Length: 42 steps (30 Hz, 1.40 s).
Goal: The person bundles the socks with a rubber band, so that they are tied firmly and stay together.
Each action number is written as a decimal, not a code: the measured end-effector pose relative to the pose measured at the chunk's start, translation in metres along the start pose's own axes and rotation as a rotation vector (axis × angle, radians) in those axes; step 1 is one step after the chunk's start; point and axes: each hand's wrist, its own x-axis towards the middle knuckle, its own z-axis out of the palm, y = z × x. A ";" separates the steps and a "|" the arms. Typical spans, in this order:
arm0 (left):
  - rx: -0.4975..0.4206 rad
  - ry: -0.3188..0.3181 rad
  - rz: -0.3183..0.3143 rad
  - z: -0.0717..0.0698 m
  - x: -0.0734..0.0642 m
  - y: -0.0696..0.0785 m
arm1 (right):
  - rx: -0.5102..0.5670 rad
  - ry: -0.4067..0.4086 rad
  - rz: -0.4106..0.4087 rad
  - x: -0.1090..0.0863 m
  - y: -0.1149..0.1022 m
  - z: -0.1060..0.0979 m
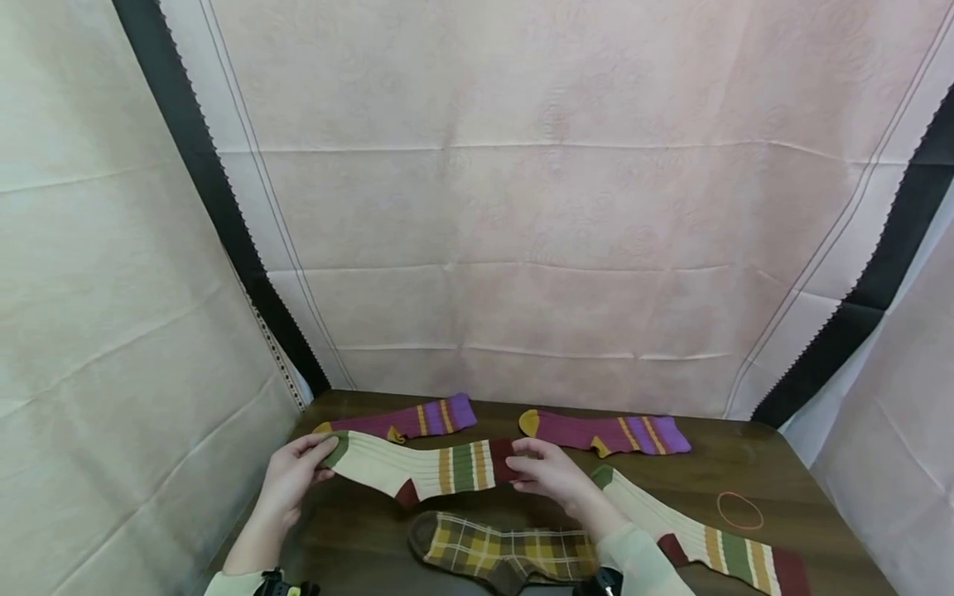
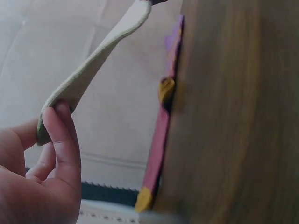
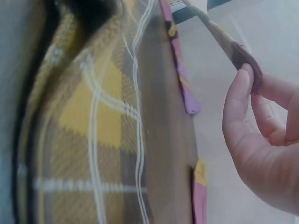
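A cream sock (image 1: pixel 380 463) with a green toe, maroon heel and cuff, and green and tan stripes is stretched between both hands above the table. My left hand (image 1: pixel 289 476) pinches its green toe; in the left wrist view thumb and fingers grip that end (image 2: pixel 44 133). The maroon cuff (image 3: pixel 245 63) is pinched by my right hand (image 1: pixel 551 472). Below the held sock lies a yellow-and-grey plaid sock (image 1: pixel 507 550), close to the right wrist camera. A matching cream sock (image 1: pixel 701 530) rests at the right, partly behind the right forearm.
Two purple socks with yellow toes lie along the back of the brown table (image 1: pixel 633 484): one at left (image 1: pixel 425 420), one at right (image 1: pixel 604 432). A thin pinkish loop (image 1: pixel 740 511) is on the right side. Pale fabric walls (image 1: pixel 559 248) enclose the table.
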 end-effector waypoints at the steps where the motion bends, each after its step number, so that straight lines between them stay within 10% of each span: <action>1: -0.017 -0.005 0.005 0.002 -0.002 0.001 | 0.013 0.003 0.009 -0.004 -0.001 -0.003; 42: -0.058 -0.492 -0.063 0.083 -0.068 -0.011 | 0.092 -0.143 0.066 -0.116 0.031 -0.119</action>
